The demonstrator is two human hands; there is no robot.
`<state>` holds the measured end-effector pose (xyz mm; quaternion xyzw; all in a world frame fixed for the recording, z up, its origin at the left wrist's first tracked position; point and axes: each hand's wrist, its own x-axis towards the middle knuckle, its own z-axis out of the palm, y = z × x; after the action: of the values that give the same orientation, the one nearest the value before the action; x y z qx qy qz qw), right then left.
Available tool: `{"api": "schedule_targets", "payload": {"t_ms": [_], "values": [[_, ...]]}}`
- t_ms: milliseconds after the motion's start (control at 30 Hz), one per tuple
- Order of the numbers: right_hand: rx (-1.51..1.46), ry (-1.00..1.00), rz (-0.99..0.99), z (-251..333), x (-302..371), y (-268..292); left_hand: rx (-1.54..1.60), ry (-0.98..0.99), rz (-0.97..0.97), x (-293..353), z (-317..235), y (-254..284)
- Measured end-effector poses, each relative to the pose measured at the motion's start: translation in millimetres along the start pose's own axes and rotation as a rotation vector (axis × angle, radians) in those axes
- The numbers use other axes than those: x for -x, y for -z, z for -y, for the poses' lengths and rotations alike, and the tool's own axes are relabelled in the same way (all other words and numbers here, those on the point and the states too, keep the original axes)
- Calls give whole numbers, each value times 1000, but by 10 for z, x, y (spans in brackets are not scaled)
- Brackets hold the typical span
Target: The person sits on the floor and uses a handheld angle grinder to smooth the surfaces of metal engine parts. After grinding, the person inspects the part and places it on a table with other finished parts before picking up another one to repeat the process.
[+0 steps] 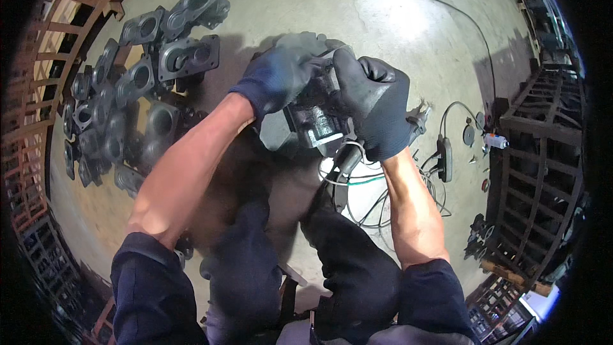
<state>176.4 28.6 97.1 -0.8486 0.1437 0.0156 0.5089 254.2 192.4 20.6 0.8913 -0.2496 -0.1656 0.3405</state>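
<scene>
In front of me is a dark metal casting (319,129), with a shiny wet-looking or polished hollow facing up. My left hand (278,73), in a dark blue and black glove, is closed over its far left side, the fingertips reaching toward the right hand. My right hand (377,96), gloved in black, is curled into a fist at the casting's right side, thumb on top. Whatever the fingers of both hands hold is hidden by the gloves. Just below the right hand, a dark cylindrical tool body (348,158) shows beside a cable.
Many similar dark castings (185,57) are grouped on the concrete floor at left. Loose cables (373,207) and a power strip (445,160) lie at right, near a small bottle (496,141). Slatted metal racks (536,153) line the right side, with more framework (32,121) at left.
</scene>
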Motion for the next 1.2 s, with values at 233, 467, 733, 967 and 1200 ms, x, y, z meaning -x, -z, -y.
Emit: {"api": "schedule_targets", "payload": {"t_ms": [233, 467, 733, 967, 1200], "values": [[37, 317, -29, -312, -74, -65, 69, 4, 6, 3, -23, -29], [-251, 209, 24, -374, 11, -52, 20, 8, 45, -3, 13, 40], [133, 657, -102, -284, -122, -6, 2, -53, -43, 25, 85, -52], [-222, 715, 88, 117, -14, 387, -63, -136, -69, 99, 156, -36], [-333, 252, -15, -277, 177, 1493, -68, -32, -27, 10, 163, -67]]}}
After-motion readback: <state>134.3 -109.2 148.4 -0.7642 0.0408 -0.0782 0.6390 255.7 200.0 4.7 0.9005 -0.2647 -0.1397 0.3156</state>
